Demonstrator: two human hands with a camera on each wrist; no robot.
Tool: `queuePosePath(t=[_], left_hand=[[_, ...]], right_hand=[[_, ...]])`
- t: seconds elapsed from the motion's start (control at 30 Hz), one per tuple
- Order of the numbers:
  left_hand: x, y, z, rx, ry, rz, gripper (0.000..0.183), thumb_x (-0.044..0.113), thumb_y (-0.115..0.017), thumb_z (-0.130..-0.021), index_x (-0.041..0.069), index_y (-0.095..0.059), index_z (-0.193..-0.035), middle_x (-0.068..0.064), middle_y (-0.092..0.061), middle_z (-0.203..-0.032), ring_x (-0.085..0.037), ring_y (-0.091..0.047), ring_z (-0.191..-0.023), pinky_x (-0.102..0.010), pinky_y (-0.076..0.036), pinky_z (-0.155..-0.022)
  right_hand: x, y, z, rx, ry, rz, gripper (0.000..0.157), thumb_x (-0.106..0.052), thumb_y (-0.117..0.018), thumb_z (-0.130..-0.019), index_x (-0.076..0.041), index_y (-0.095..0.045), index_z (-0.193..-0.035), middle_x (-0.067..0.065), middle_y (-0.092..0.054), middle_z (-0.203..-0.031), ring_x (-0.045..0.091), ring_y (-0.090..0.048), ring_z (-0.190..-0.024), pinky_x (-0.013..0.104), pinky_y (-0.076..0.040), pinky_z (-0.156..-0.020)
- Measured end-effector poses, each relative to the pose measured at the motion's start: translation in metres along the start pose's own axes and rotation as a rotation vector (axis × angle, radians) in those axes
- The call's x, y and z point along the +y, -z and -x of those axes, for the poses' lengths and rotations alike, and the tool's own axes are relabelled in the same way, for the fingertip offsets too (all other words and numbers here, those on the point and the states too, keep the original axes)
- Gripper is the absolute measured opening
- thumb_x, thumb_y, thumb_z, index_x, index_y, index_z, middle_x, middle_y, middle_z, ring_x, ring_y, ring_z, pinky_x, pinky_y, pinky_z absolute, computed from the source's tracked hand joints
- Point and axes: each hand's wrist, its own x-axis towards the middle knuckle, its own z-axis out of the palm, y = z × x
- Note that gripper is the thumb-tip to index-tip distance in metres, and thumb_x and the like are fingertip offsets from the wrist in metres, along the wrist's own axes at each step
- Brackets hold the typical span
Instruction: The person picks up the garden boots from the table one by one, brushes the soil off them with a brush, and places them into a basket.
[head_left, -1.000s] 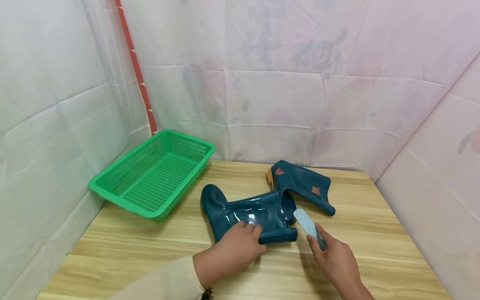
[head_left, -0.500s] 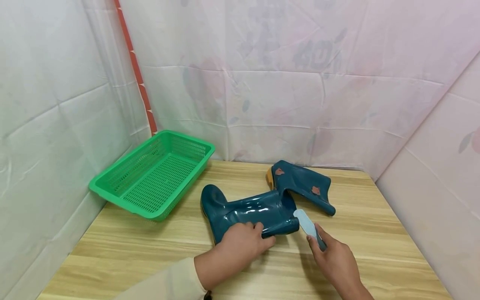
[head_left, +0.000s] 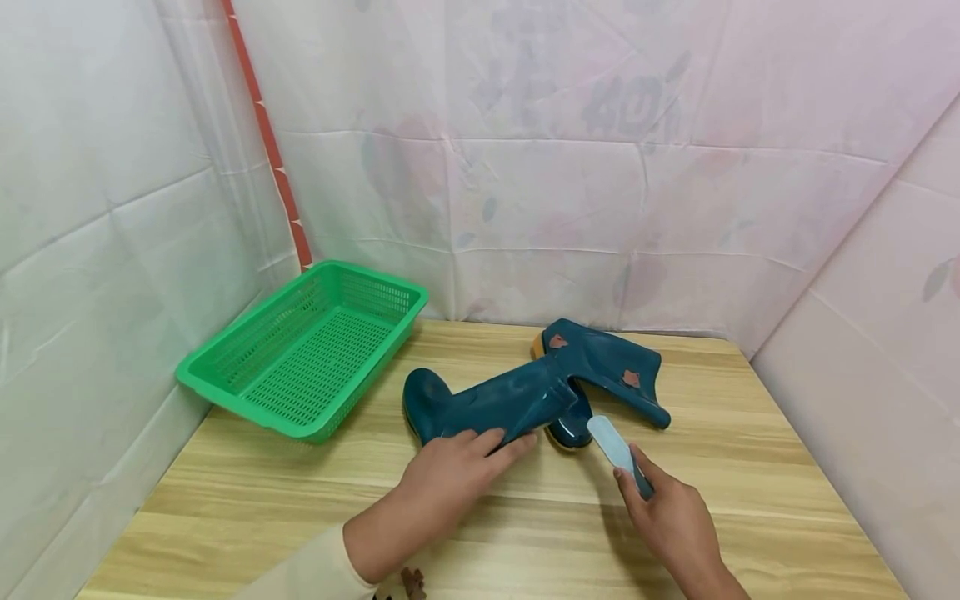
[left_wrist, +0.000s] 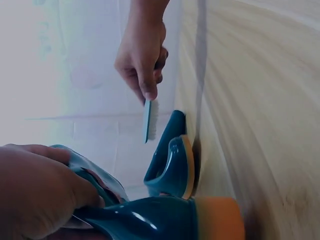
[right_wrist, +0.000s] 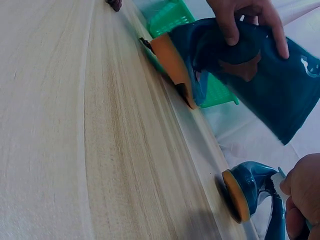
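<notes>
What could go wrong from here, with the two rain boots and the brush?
The held rain boot might slip: its surface looks glossy, and the left hand grips it by the shaft. The shaft's end overlaps the second rain boot in the head view, so turning it could perhaps bump that one. The brush, pinched in the right hand, appears near the second rain boot's toe, so it might knock it by accident.

left hand (head_left: 456, 468): gripping, back upward | right hand (head_left: 670, 514): gripping, thumb pointing forward | the two apart
</notes>
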Motion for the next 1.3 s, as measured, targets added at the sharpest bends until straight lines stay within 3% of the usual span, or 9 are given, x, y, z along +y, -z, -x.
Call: queuePosePath(t=[0.2, 0.43, 0.53, 0.73, 0.93, 1.17, 1.3], left_hand=[[-0.012, 0.002, 0.008, 0.103, 0.003, 0.087, 0.095, -0.002, -0.082, -0.084, 0.031, -0.036, -0.160, -0.004, -0.063, -0.130, -0.022, -0.068, -0.096, -0.031, -0.055, -0.064], [-0.026, -0.009, 0.012, 0.381, -0.034, 0.185, 0.077, -0.004, -0.078, -0.086, 0.023, -0.050, -0.153, 0.000, -0.067, -0.107, -0.014, -0.061, -0.077, -0.026, -0.050, -0.057], [-0.031, -0.014, 0.012, 0.453, -0.037, 0.245, 0.075, -0.002, -0.081, -0.085, 0.021, -0.053, -0.151, 0.000, -0.068, -0.099, -0.012, -0.060, -0.075, -0.026, -0.052, -0.061], [-0.039, -0.018, 0.013, 0.519, -0.029, 0.336, 0.074, 0.000, -0.085, -0.082, 0.016, -0.057, -0.148, -0.003, -0.074, -0.102, -0.016, -0.070, -0.089, -0.031, -0.057, -0.072], [-0.047, -0.025, 0.013, 0.604, -0.082, 0.377, 0.075, -0.002, -0.086, -0.078, 0.012, -0.059, -0.146, -0.002, -0.075, -0.099, -0.012, -0.068, -0.080, -0.024, -0.054, -0.067], [-0.054, -0.033, 0.015, 0.656, -0.156, 0.518, 0.084, -0.009, -0.086, -0.074, 0.014, -0.056, -0.149, -0.007, -0.075, -0.108, -0.016, -0.072, -0.086, -0.024, -0.056, -0.072], [-0.058, -0.037, 0.017, 0.656, -0.140, 0.580, 0.085, -0.011, -0.083, -0.076, 0.015, -0.052, -0.151, -0.010, -0.072, -0.111, -0.017, -0.070, -0.086, -0.023, -0.054, -0.070]], right_hand=[[-0.001, 0.000, 0.000, 0.005, 0.000, -0.003, 0.056, -0.034, -0.065, -0.101, -0.003, -0.055, -0.147, -0.001, -0.048, -0.057, 0.017, -0.043, -0.049, 0.030, -0.034, -0.047], [0.000, 0.000, 0.000, 0.022, 0.016, 0.002, 0.056, -0.034, -0.065, -0.101, -0.003, -0.056, -0.146, -0.001, -0.047, -0.056, 0.016, -0.043, -0.049, 0.030, -0.033, -0.047], [0.000, 0.000, 0.000, 0.028, 0.023, 0.003, 0.055, -0.034, -0.065, -0.101, -0.003, -0.056, -0.146, -0.001, -0.046, -0.055, 0.016, -0.042, -0.049, 0.030, -0.033, -0.047], [-0.001, 0.001, 0.000, 0.027, 0.022, 0.001, 0.055, -0.033, -0.066, -0.101, -0.003, -0.056, -0.146, -0.001, -0.047, -0.056, 0.016, -0.043, -0.049, 0.030, -0.033, -0.047], [-0.001, 0.001, 0.000, 0.025, 0.021, 0.004, 0.055, -0.033, -0.065, -0.101, -0.003, -0.056, -0.146, -0.002, -0.047, -0.055, 0.016, -0.042, -0.049, 0.029, -0.033, -0.047], [-0.001, 0.001, 0.001, 0.024, 0.020, 0.002, 0.055, -0.033, -0.065, -0.101, -0.002, -0.056, -0.146, -0.001, -0.048, -0.056, 0.016, -0.043, -0.049, 0.029, -0.034, -0.047], [-0.001, 0.002, 0.001, 0.025, 0.021, 0.002, 0.055, -0.034, -0.065, -0.101, -0.002, -0.057, -0.146, -0.001, -0.049, -0.057, 0.016, -0.043, -0.049, 0.030, -0.034, -0.047]])
